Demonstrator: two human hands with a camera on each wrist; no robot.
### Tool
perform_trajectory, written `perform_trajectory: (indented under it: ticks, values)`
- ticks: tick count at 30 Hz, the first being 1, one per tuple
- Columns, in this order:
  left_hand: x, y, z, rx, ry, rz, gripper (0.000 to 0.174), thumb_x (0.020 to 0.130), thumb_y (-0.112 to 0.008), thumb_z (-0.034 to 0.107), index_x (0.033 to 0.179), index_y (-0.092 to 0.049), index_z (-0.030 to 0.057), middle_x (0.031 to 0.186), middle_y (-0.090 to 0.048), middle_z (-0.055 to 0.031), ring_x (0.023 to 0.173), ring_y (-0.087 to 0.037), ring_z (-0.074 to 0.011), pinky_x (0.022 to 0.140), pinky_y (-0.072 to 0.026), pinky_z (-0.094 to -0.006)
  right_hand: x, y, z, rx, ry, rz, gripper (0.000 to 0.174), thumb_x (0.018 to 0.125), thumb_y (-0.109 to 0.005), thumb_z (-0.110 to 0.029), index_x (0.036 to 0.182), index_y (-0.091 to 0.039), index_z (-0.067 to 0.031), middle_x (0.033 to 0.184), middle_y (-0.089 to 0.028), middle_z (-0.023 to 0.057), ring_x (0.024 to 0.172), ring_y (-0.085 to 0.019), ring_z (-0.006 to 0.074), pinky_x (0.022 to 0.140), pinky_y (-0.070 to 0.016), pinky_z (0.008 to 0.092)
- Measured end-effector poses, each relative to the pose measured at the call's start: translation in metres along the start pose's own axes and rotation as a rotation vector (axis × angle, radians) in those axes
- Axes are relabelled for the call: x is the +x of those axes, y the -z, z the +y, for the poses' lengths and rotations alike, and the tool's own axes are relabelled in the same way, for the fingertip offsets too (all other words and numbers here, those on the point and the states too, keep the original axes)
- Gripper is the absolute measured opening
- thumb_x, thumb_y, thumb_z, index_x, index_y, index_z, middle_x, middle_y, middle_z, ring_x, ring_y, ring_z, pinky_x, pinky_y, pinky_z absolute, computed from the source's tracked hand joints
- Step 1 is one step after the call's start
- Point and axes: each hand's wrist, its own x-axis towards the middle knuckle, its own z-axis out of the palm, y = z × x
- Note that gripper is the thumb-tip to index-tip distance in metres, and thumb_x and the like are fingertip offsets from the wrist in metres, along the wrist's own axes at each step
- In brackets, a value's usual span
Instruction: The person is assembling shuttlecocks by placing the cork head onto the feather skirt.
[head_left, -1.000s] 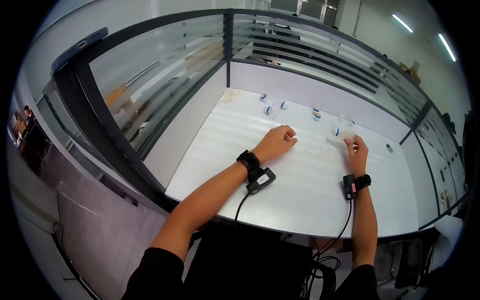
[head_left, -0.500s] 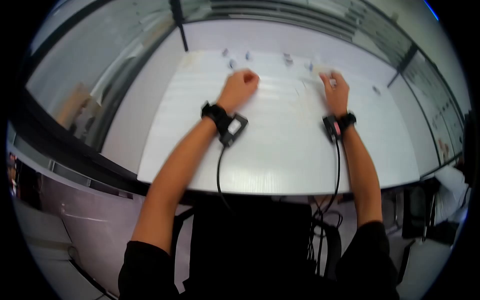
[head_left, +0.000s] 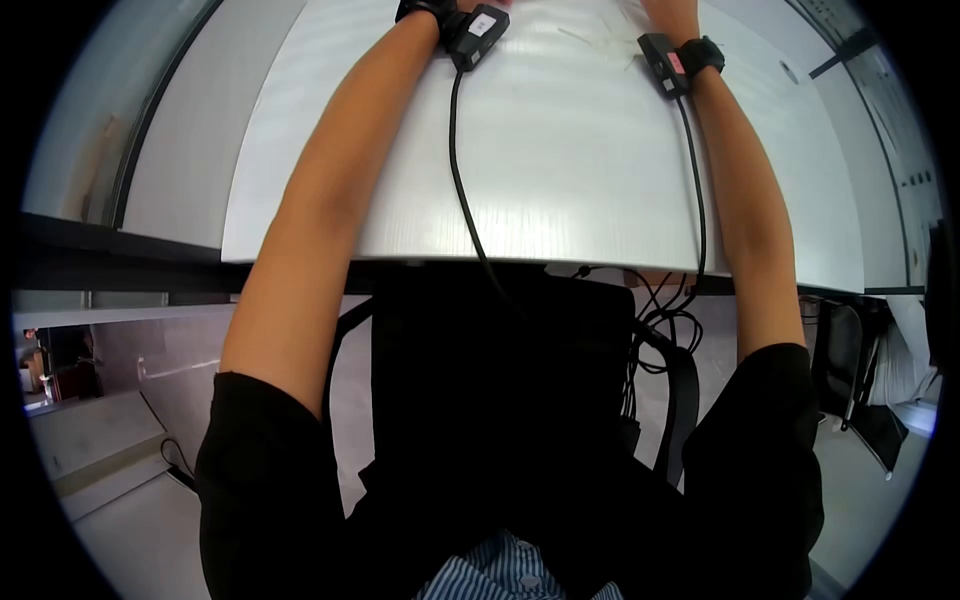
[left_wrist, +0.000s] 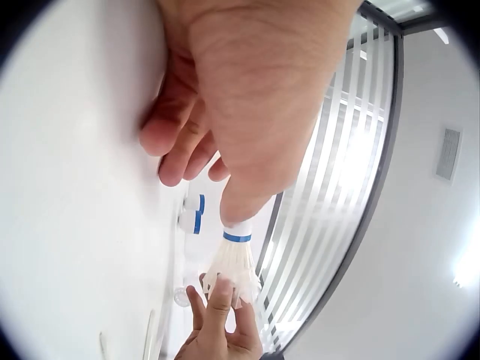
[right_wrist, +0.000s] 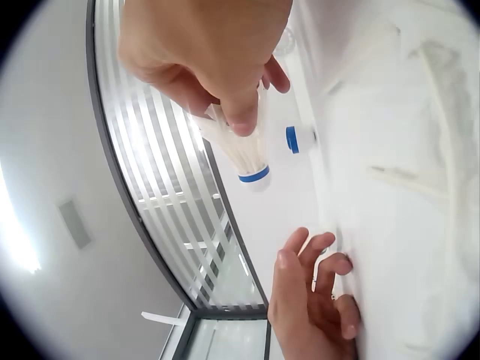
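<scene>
My right hand (right_wrist: 214, 56) pinches a shuttlecock (right_wrist: 244, 154) by its feather skirt, thumb and fingers at the open end. A blue band circles the base of the white cork, which points away from that hand. Facing it is my left hand (right_wrist: 307, 296), fingers loosely curled and holding nothing, low over the desk. In the left wrist view the left thumb overlaps the cork end of the shuttlecock, but the right wrist view shows a gap between them. Both hands are mostly cut off at the top edge of the head view.
On the white desk (head_left: 560, 170) lie loose feathers (right_wrist: 442, 112). More blue-banded shuttlecocks (left_wrist: 193, 220) stand toward the back. A slatted glass partition (right_wrist: 169, 172) rises behind. Black cables (head_left: 460, 180) run from the wrist cameras over the desk's front edge.
The head view has tilted down, so the hands and desk have shifted up and the shuttlecocks have left the frame. The arms keep much the same pose.
</scene>
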Motion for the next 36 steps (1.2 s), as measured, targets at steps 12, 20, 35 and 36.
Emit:
perform_trajectory:
  ticks: [12, 20, 35, 36]
  values:
    - [-0.013, -0.026, -0.003, -0.079, -0.109, 0.070, 0.080, 0.084, -0.081, 0.048, 0.144, -0.050, 0.0047, 0.106, -0.070, -0.0090, 0.082, -0.065, -0.0139, 0.054, -0.0478, -0.0260, -0.015, -0.008, -0.017, -0.008, -0.021, -0.272, 0.026, 0.094, -0.075, -0.025, 0.091, -0.075, 0.0007, 0.087, -0.071, 0.0147, 0.079, -0.067, 0.0256, 0.084, -0.0559, 0.0385]
    - [-0.001, -0.024, -0.012, 0.028, -0.179, 0.044, 0.048, 0.092, -0.074, 0.037, 0.131, -0.065, 0.0105, 0.078, -0.070, -0.0024, 0.062, -0.059, -0.0053, 0.047, -0.0407, -0.0223, -0.012, -0.008, -0.022, -0.012, 0.089, -0.230, 0.026, 0.089, -0.077, -0.027, 0.097, -0.074, -0.0023, 0.091, -0.072, 0.0080, 0.083, -0.066, 0.0229, 0.077, -0.0516, 0.0329]
    - [-0.007, -0.021, -0.022, 0.152, -0.257, 0.288, 0.046, 0.085, -0.080, 0.027, 0.115, -0.060, 0.0001, 0.109, -0.068, -0.0120, 0.080, -0.064, -0.0182, 0.074, -0.0523, -0.0321, -0.013, -0.009, -0.010, 0.419, -0.541, -0.400, 0.022, 0.094, -0.069, -0.021, 0.106, -0.076, -0.0034, 0.092, -0.069, 0.0024, 0.074, -0.059, 0.0077, 0.063, -0.0436, 0.0229]
    - [-0.007, -0.020, -0.023, 0.164, -0.272, 0.291, 0.044, 0.084, -0.080, 0.026, 0.114, -0.059, 0.0005, 0.108, -0.068, -0.0119, 0.080, -0.064, -0.0186, 0.074, -0.0523, -0.0323, -0.009, -0.008, -0.012, 0.400, -0.555, -0.452, 0.022, 0.094, -0.069, -0.020, 0.107, -0.076, -0.0039, 0.094, -0.068, 0.0018, 0.075, -0.058, 0.0067, 0.063, -0.0426, 0.0219]
